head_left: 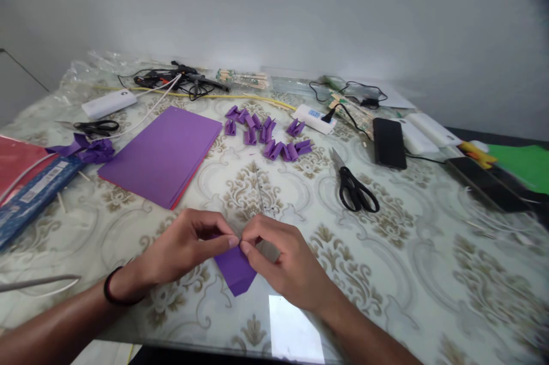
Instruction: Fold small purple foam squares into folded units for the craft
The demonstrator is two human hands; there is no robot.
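1. Our left hand [184,248] has its grip pinched together on the top edge of a small purple paper piece [235,273], thumb and forefinger tips meeting at the fold.
2. Our right hand [285,262] has its grip closed on the same edge, its fingertips touching those of the left, so both hands clamp the paper at one spot.
3. The purple paper piece lies directly under the two grips on the table [429,273]; it is flat, matte violet, and folded so that its lower end comes to a point toward us.
4. Beyond the grips, we count one stack of purple sheets [163,153], lying ahead and to the left, with a red edge showing beneath it.
5. Farther ahead sits a cluster of folded purple pieces [268,133], roughly a dozen; the exact count is hard to tell.
6. We count two pairs of black scissors: one pair [354,185] ahead and to the right of the right grip, another [95,126] far ahead to the left.
7. One dark phone [389,142] lies beyond the nearer scissors, and one white power strip [314,118] just past the folded pieces.
8. A purple bow-like bundle [92,150] rests well left of the left grip.
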